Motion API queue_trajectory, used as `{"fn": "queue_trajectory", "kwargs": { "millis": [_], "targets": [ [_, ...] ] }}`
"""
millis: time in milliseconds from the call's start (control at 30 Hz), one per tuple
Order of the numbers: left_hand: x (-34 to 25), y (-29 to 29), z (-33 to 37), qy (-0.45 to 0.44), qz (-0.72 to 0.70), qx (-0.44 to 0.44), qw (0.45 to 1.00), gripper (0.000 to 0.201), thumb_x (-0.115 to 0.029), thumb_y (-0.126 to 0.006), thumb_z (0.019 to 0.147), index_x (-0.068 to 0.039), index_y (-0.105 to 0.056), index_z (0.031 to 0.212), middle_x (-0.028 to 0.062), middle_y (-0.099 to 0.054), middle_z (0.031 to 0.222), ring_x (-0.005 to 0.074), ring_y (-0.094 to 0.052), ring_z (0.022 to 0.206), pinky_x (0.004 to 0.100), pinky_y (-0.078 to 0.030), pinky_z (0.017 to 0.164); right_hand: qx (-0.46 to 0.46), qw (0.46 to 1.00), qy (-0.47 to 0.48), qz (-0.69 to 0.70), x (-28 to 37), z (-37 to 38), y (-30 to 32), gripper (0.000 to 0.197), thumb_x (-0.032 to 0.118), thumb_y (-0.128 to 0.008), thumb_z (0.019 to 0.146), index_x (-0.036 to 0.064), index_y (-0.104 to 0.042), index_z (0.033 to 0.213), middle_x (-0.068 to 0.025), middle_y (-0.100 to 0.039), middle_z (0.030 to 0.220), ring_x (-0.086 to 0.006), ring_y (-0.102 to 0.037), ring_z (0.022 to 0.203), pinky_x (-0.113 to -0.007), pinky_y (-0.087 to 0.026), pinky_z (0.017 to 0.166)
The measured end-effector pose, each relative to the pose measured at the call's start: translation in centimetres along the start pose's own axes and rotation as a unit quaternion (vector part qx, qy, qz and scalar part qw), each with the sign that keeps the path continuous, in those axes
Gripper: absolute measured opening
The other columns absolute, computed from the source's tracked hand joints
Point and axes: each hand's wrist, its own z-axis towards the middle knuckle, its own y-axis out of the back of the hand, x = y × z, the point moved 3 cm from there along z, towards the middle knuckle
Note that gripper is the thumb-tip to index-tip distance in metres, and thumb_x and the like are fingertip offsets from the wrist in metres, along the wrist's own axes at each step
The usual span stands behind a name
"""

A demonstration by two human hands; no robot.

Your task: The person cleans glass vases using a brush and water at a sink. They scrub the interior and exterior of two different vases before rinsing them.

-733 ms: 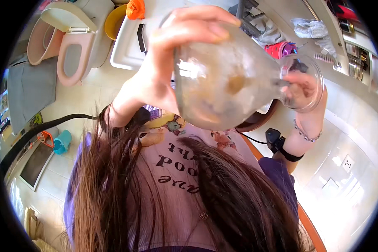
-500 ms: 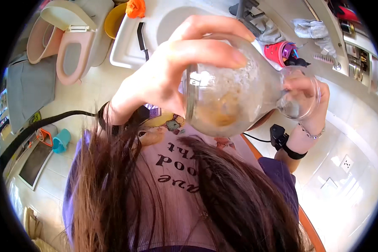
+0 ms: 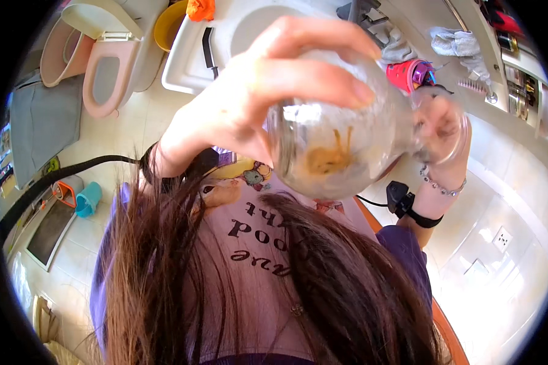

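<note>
A clear glass vase [image 3: 371, 137] with a round body and a flared mouth lies tipped on its side in the air, its mouth toward the right. A yellow-brown patch with thin streaks shows through the glass wall. My left hand [image 3: 243, 91] is wrapped over the body from the left, fingers across its upper side. At the mouth, my right hand [image 3: 439, 118] appears blurred through the glass, its fingers curled. What those fingers hold, if anything, is hidden, and I cannot tell whether they reach inside.
A white sink [image 3: 182, 73] lies beyond the vase, with a black-handled tool [image 3: 208, 48] and an orange cloth [image 3: 201, 9] on it. A pink cup [image 3: 402, 76] with small items stands behind the vase. A toilet [image 3: 106, 79] is at left; a towel [image 3: 453, 41] hangs at right.
The brown patch inside the vase looks different and now shows streaks. My right hand has shifted slightly at the mouth and is more blurred. My left hand keeps its hold.
</note>
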Motion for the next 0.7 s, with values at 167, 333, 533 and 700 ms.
{"fn": "queue_trajectory", "kwargs": {
  "millis": [167, 333, 533, 700],
  "targets": [
    [-0.4, 0.5, -0.2, 0.053, -0.012, 0.018, 0.998, 0.049, -0.022, -0.064, 0.069, -0.017, -0.031, 0.105, 0.0249, -0.037, 0.107, 0.0333, -0.049, 0.089, 0.0384, -0.05, 0.065, -0.002, 0.999, -0.009, -0.037, 0.2, -0.2, 0.5, 0.037, 0.019, -0.07, 0.065, 0.0005, -0.041, 0.08, -0.0108, -0.057, 0.062, -0.0091, -0.049, 0.049, -0.018, -0.039, 0.044],
    [-0.8, -0.1, -0.6, 0.056, -0.002, 0.009, 0.998, 0.056, -0.017, -0.067, 0.065, -0.018, -0.029, 0.106, 0.0244, -0.037, 0.107, 0.0333, -0.048, 0.09, 0.0404, -0.049, 0.066, -0.022, 1.0, -0.006, 0.004, 0.1, -0.1, 0.2, 0.042, 0.017, -0.071, 0.062, -0.0043, -0.042, 0.082, -0.0109, -0.058, 0.062, -0.0077, -0.046, 0.043, -0.017, -0.035, 0.039],
    [-0.9, -0.4, -0.4, 0.049, -0.004, -0.012, 0.999, 0.047, -0.023, -0.063, 0.07, -0.017, -0.031, 0.105, 0.0252, -0.037, 0.105, 0.035, -0.048, 0.09, 0.0423, -0.047, 0.07, -0.023, 0.999, 0.025, 0.015, -1.0, -0.3, 1.3, 0.039, 0.017, -0.067, 0.066, -0.0069, -0.042, 0.084, -0.0107, -0.058, 0.061, -0.0087, -0.046, 0.041, -0.019, -0.037, 0.04],
    [-1.4, -0.9, -0.3, 0.024, 0.008, 0.004, 1.0, 0.04, -0.026, -0.058, 0.074, -0.015, -0.033, 0.103, 0.0264, -0.039, 0.103, 0.0359, -0.048, 0.089, 0.0425, -0.047, 0.071, -0.057, 0.998, 0.008, -0.033, -1.4, -1.2, 1.2, 0.042, 0.017, -0.062, 0.07, -0.009, -0.041, 0.094, -0.0146, -0.058, 0.068, -0.0138, -0.054, 0.052, -0.021, -0.042, 0.045]
  ]
}}
